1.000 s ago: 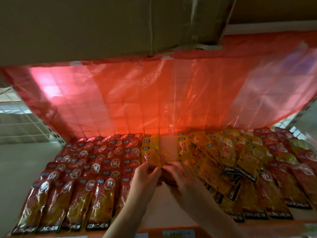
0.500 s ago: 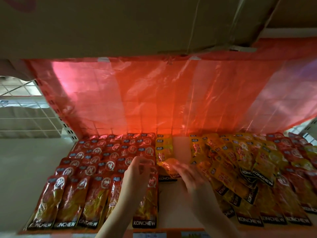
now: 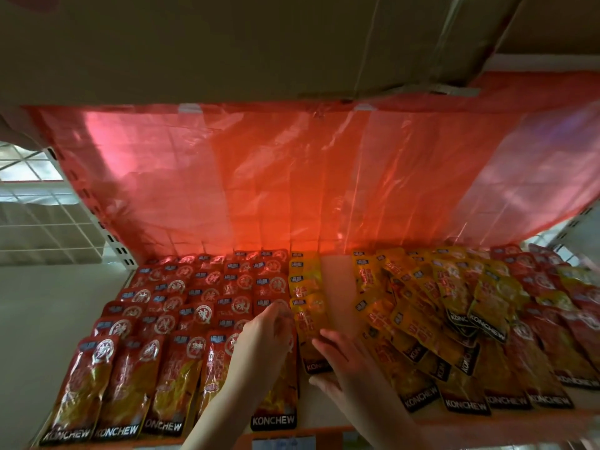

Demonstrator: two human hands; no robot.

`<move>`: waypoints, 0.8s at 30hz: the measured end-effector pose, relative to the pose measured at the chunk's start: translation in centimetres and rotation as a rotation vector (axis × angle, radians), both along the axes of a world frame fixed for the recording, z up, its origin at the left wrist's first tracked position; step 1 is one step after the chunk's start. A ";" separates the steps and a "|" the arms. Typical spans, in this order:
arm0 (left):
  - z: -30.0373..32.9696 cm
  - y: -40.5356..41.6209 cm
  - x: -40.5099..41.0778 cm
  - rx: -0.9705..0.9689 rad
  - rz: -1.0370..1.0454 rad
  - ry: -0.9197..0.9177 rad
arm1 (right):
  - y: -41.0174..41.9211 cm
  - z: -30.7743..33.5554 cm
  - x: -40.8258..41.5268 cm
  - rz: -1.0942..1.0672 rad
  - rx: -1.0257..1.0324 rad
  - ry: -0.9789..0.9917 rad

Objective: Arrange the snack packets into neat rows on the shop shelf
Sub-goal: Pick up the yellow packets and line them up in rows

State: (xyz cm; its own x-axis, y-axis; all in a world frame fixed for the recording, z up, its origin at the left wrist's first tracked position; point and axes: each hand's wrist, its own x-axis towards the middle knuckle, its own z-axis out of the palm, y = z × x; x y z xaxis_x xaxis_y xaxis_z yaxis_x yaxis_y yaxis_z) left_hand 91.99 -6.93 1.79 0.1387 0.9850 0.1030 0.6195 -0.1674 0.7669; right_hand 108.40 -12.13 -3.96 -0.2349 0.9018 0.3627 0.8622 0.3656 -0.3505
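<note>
Red snack packets (image 3: pixel 181 323) lie in neat overlapping rows on the left half of the shelf (image 3: pixel 337 287). A single column of yellow packets (image 3: pixel 306 287) runs beside them. My left hand (image 3: pixel 263 339) rests on the rightmost red column, fingertips bent down onto a red packet (image 3: pixel 276 414). My right hand (image 3: pixel 341 362) touches the front yellow packet (image 3: pixel 310 332): straight fingers lie along its right edge and the thumb sits at its lower end. To the right, yellow packets (image 3: pixel 422 306) lie in a loose, crooked heap.
More red packets (image 3: pixel 558 323) lie unevenly at the far right. A red plastic sheet (image 3: pixel 292 183) hangs behind the shelf, and a cardboard box (image 3: pixel 227 43) sits overhead. A bare strip of shelf separates the yellow column from the heap. A white wire grid (image 3: pixel 42 222) stands at the left.
Both hands held a yellow packet together above the shelf; it now lies flat at the front of the yellow column. A red packet was laid at the front of the rightmost red column.
</note>
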 end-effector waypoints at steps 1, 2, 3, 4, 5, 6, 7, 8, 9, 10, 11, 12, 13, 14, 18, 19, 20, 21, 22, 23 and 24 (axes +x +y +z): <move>-0.2 -0.1 0.1 0.029 -0.022 0.036 | -0.1 0.0 0.0 -0.006 -0.011 -0.003; -0.5 -0.1 0.1 0.058 -0.040 0.071 | -0.1 0.2 0.0 -0.010 -0.013 -0.002; -0.7 -0.2 0.2 0.084 -0.059 0.100 | -0.2 0.2 0.0 -0.012 -0.012 0.005; -0.8 -0.3 0.2 0.111 -0.077 0.128 | -0.3 0.3 0.0 -0.016 -0.007 0.014; -1.0 -0.4 0.3 0.145 -0.093 0.163 | -0.3 0.3 0.0 -0.023 0.000 0.027; -1.2 -0.5 0.4 0.183 -0.111 0.211 | -0.3 0.2 0.0 -0.038 0.007 0.048; -1.4 -0.8 0.5 0.225 -0.134 0.267 | -0.2 0.1 0.0 -0.056 0.012 0.084; -1.6 -1.1 0.6 0.256 -0.168 0.336 | -0.1 0.0 0.1 -0.075 0.010 0.139; -1.9 -1.3 0.7 0.277 -0.204 0.409 | 0.0 0.1 0.2 -0.094 0.003 0.200; -2.2 -1.6 0.8 0.308 -0.230 0.465 | 0.2 0.4 0.3 -0.113 -0.003 0.253; -2.5 -1.8 0.8 0.344 -0.248 0.507 | 0.5 0.7 0.5 -0.132 -0.003 0.287; -2.8 -1.9 0.9 0.378 -0.260 0.528 | 0.7 1.1 0.8 -0.151 0.000 0.303; -3.0 -2.0 0.9 0.413 -0.271 0.538 | 1.0 1.5 1.1 -0.165 0.002 0.315; -3.1 -2.1 1.0 0.438 -0.280 0.550 | 1.3 1.8 1.4 -0.170 -0.004 0.326; -2.9 -2.3 0.9 0.424 -0.306 0.651 | 1.9 2.1 2.0 -0.078 -0.133 0.278; -2.9 -2.5 1.0 0.410 -0.310 0.669 | 1.8 1.9 2.0 -0.067 -0.158 0.262; -3.0 -2.5 1.1 0.402 -0.306 0.680 | 1.8 1.8 2.0 -0.066 -0.161 0.255; -3.1 -2.6 1.1 0.408 -0.292 0.685 | 1.8 1.8 2.0 -0.071 -0.154 0.254; -3.3 -2.6 1.2 0.427 -0.269 0.681 | 1.9 2.0 1.9 -0.078 -0.142 0.249; -3.5 -2.6 1.3 0.456 -0.241 0.675 | 2.1 2.2 1.8 -0.085 -0.126 0.240; -3.7 -2.5 1.4 0.483 -0.215 0.672 | 2.5 2.6 1.8 -0.091 -0.108 0.229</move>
